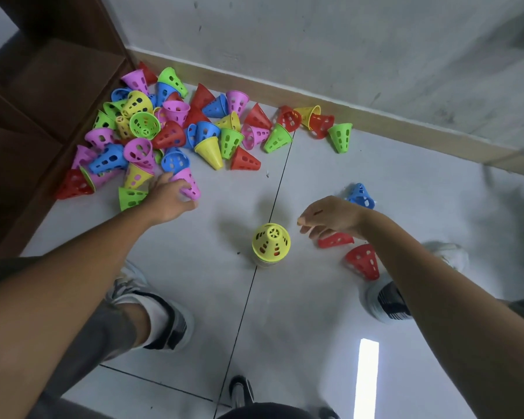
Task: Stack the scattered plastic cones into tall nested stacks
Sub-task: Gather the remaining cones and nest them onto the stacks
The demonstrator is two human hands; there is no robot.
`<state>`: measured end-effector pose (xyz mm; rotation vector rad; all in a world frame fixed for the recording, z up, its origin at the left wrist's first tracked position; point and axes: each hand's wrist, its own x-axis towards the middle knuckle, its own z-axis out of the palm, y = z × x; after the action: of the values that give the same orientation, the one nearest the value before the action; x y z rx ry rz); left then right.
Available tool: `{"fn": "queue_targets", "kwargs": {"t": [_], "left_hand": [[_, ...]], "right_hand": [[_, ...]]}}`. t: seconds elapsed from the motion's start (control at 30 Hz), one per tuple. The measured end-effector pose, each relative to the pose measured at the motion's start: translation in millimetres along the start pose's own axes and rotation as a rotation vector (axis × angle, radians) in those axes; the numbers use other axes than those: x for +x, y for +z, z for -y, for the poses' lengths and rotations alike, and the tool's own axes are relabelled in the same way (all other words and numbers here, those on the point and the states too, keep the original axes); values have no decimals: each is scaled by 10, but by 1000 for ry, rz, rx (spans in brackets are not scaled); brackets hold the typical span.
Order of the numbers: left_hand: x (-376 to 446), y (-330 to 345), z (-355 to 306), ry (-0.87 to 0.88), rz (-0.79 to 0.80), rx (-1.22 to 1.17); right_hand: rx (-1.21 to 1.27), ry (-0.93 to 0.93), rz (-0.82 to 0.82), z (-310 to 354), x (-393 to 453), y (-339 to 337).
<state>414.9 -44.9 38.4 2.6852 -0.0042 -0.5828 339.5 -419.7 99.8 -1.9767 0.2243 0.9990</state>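
Dozens of cones lie in a heap (164, 128) against the baseboard (375, 116) and the foot of a brown shelf (43, 95), red, blue, green, yellow and pink all mixed, most on their sides. My left hand (167, 198) reaches into the near edge of that heap, and its fingers curl round a pink cone (188, 184), which lies tilted with its wide mouth toward me. A green cone (130, 198) lies just beside my left wrist, touching the floor (330, 164) on its side.

Nearer to me, on the floor seam, stands the stack (271, 244): a yellow cone on top, upright with its narrow end up, and the rims of others nested under it. I cannot tell how many.

My right hand (330, 217) hangs just to the right of the stack, apart from it, fingers loosely bent and holding nothing. Under that hand lies a red cone (336, 240) on its side; a second red one (364, 261) lies just beside my forearm, and a blue cone (360, 196) sits past my wrist.

My shoes (164, 319) stand on either side of the seam, well apart.
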Motion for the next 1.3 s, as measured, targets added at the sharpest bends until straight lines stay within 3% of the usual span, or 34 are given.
{"fn": "queue_targets", "kwargs": {"t": [0.17,0.3,0.47,0.63,0.8,0.93,1.13,1.3], "left_hand": [[85,-14,65,17,69,12],[100,14,46,37,58,32],[209,5,51,92,24,73],[400,-33,-52,132,45,102],[580,-41,-222,110,92,109],[661,2,-247,117,106,139],[507,2,-342,159,-3,67],[286,-60,-584,164,5,-117]], "right_hand": [[-81,87,-363,-351,-69,-290],[-160,205,-535,-656,-144,-441],[-219,326,-442,-996,-236,-372],[-352,207,-442,-1243,-204,-197],[-576,201,-342,-1349,-137,-75],[-538,175,-351,-1403,-88,-32],[-427,160,-349,-1422,33,-17],[-364,149,-418,-1412,84,39]]}}
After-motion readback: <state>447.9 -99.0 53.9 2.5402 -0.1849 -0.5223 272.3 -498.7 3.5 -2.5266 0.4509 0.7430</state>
